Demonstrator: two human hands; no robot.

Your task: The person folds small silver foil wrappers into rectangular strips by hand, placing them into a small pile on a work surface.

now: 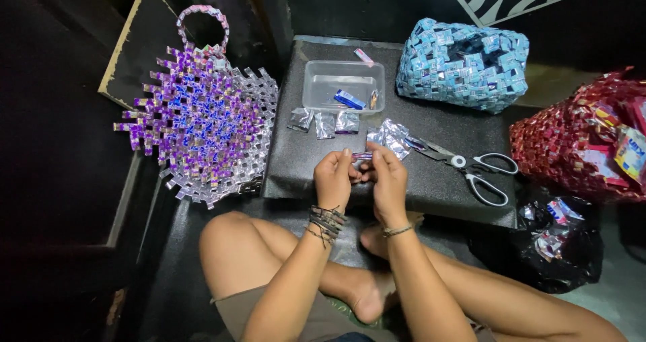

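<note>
Two hands meet over the near edge of the dark padded desk: the left hand and the right hand both pinch a narrow folded wrapper strip, each grip closed on one end of it. The strip is thin and slick, so I judge a loose pinch could let the fold spring open or slide out into the lap. The scissors, white-handled with bare steel blades, lie just right of the hands, blades pointing toward them; a careless sweep could catch them. Crumpled foil wrappers sit just beyond the fingers, three flattened foil pieces before a clear plastic tray near the far edge. A woven purple basket with a loop handle overhangs the left edge, a woven blue bag fills the far right corner, and a woven red bag lies past the right edge.
</note>
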